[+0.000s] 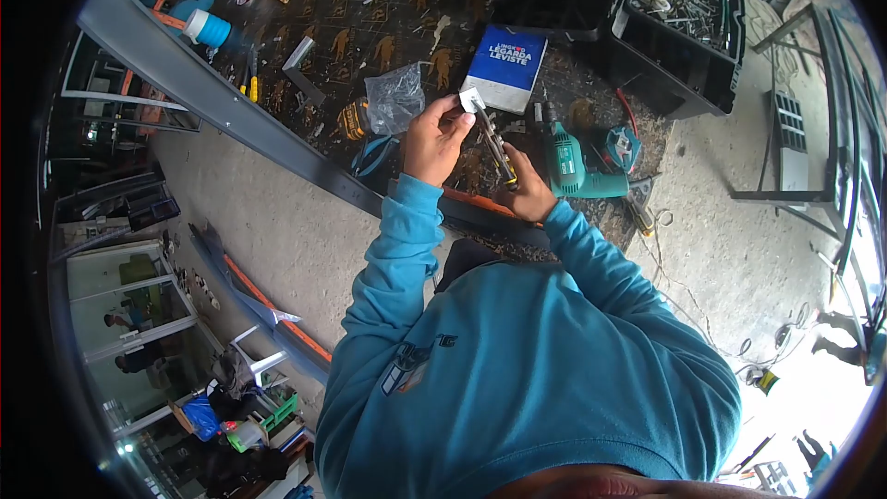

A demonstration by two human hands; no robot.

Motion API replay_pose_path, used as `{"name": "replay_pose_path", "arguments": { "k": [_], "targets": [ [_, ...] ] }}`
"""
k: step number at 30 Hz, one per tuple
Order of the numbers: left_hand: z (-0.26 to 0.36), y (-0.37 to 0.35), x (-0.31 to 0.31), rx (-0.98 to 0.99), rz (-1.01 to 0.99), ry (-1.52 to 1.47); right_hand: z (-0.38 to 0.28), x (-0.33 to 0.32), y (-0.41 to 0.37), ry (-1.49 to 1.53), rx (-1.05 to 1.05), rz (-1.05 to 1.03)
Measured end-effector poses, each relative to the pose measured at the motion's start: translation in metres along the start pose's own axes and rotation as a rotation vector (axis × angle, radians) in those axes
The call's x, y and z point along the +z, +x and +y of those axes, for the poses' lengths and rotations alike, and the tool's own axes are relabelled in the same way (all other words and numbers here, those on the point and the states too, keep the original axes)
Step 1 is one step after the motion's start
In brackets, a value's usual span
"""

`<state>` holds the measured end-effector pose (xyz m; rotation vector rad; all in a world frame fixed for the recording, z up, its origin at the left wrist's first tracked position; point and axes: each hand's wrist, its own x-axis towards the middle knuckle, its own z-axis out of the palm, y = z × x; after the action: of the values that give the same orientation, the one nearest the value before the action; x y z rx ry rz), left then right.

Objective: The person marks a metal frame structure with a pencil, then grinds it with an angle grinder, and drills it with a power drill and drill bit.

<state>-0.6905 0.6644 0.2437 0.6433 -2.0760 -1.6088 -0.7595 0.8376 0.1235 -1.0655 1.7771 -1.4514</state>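
My left hand (434,140) pinches a small white piece (471,101) between thumb and fingers, above the dark worktable. The fingers of my right hand (527,187) are wrapped round a hand tool (497,150) that looks like a riveter or pliers, its tip against the white piece. A green power drill (565,159) lies just right of my right hand. Behind my hands is a blue and white notepad (504,66). A clear plastic bag (394,97) and a yellow tape measure (353,118) lie left of my left hand.
An open black case (684,0) of metal parts stands at the back right. A long grey metal profile (231,106) crosses the left side to the table's front edge. A metal bracket (300,69) and a blue-lidded container (209,30) are at the back left. Metal frames stand right.
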Motion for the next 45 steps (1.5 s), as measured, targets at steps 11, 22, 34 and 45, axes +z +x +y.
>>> {"name": "replay_pose_path", "arguments": {
  "k": [11,22,34,45],
  "targets": [
    [-0.001,-0.005,-0.003,0.024,-0.094,0.019,-0.01,0.001,-0.006,-0.077,0.044,0.074],
    [0.015,-0.008,0.006,0.09,-0.029,0.301,-0.009,0.004,-0.005,-0.131,0.055,0.146],
    [0.027,0.016,0.007,0.132,0.084,0.852,-0.002,-0.001,0.025,-0.28,-0.076,0.196],
    [0.011,0.041,0.01,0.12,0.117,0.984,-0.001,-0.001,0.035,-0.066,0.081,0.145]
  ]
}}
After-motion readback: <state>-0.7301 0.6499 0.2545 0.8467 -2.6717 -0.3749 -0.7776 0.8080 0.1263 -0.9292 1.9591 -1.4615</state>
